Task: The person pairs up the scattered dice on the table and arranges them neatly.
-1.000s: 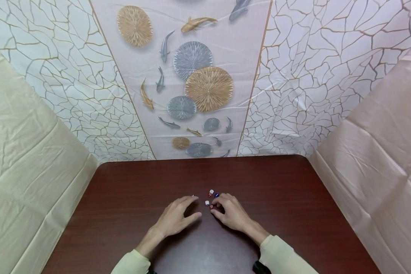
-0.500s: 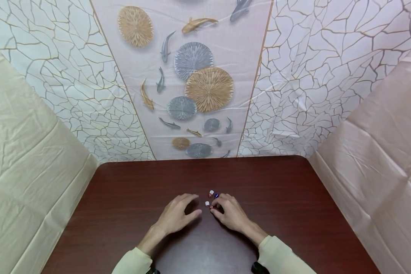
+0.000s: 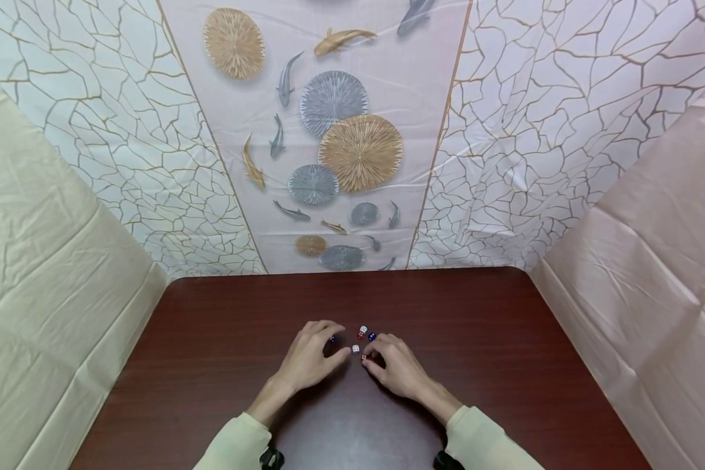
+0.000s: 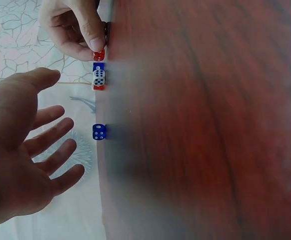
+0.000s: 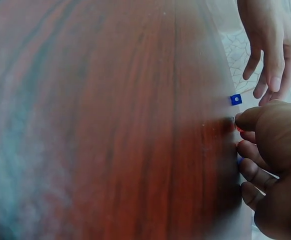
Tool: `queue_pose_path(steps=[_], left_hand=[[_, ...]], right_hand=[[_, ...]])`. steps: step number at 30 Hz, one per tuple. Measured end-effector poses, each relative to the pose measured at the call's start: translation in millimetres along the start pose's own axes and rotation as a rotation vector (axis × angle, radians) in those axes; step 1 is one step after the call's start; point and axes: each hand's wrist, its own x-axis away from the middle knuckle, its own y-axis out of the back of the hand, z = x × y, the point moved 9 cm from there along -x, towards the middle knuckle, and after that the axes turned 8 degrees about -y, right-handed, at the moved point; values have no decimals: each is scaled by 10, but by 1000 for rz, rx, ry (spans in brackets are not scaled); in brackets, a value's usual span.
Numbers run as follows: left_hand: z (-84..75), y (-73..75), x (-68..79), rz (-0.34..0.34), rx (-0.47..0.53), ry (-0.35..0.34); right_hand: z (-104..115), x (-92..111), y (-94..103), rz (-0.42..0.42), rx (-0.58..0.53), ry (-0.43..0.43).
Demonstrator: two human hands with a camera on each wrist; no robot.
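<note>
My left hand (image 3: 308, 356) hovers with thumb and fingers spread, arched beside a blue die (image 3: 331, 339). In the left wrist view its fingers (image 4: 60, 127) are apart and hold nothing, with the blue die (image 4: 99, 132) just beyond them. My right hand (image 3: 396, 367) pinches a red die (image 3: 363, 357) between thumb and index finger, low at the table. A white die (image 3: 355, 349) lies just left of that pinch. Behind it sit a white die (image 3: 363, 329), a red die (image 3: 361, 335) and a blue die (image 3: 372, 336), close to the right fingertips.
The dark red-brown wooden table (image 3: 241, 307) carries all the dice near its middle. A patterned cloth (image 3: 493, 163) with fish and leaf prints hangs behind the far edge. Beige cloth (image 3: 53, 281) closes off both sides.
My left hand has shifted forward and to the right, and the blue die now shows between its thumb and fingers. The right hand stays almost still with the red die.
</note>
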Motion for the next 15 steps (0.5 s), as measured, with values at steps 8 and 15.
queue_pose_path(steps=[8,15], left_hand=[[57,-42,-61,6,8,37],[97,-86,-130,14,-12,64]], right_hand=[[11,46,25,0,-25,4],[28,63,45,12,-51,-1]])
